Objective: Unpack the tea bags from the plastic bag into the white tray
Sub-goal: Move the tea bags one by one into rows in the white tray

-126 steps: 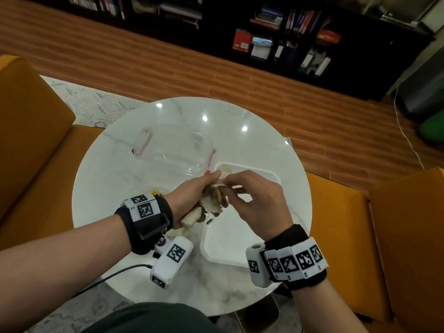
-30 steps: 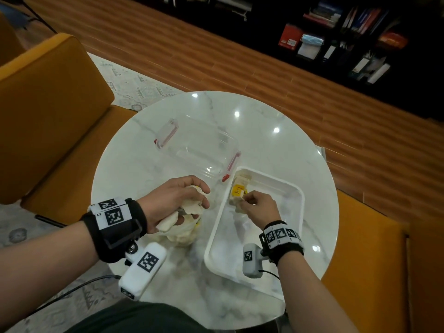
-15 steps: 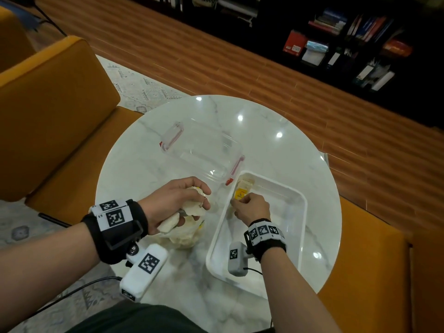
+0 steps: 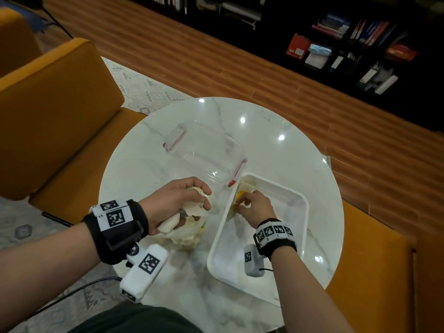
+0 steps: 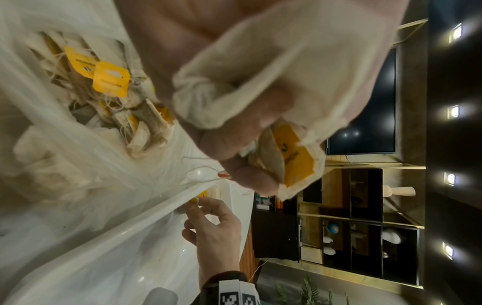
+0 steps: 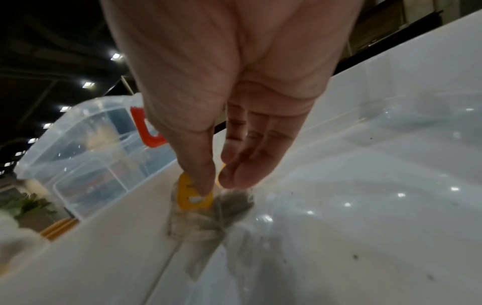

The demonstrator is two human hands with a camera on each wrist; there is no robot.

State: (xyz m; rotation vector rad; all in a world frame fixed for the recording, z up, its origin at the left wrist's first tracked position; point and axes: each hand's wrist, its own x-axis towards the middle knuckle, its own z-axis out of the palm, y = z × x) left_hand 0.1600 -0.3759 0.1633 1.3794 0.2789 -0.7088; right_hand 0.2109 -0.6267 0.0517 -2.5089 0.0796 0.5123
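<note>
A: What's biggest here?

B: The round marble counter. On it the white tray lies with its long axis running from near the person's right arm away toward the clear box, whose red latch almost touches the tray's far corner.

A: And the bag?

B: The plastic bag sits on the counter just left of the tray, mouth up toward the left hand. That hand is palm-down, fingers curled around the gathered top of the bag and a tea bag with it. The left wrist view shows more tea bags with yellow tags piled inside.

A: The right hand?

B: The right hand reaches down into the tray's far left corner, fingers pointing downward. Thumb and fingertips pinch a yellow tag, and its tea bag lies against the tray's floor beside the left wall. Another tea bag lies in the corner just beyond.
</note>
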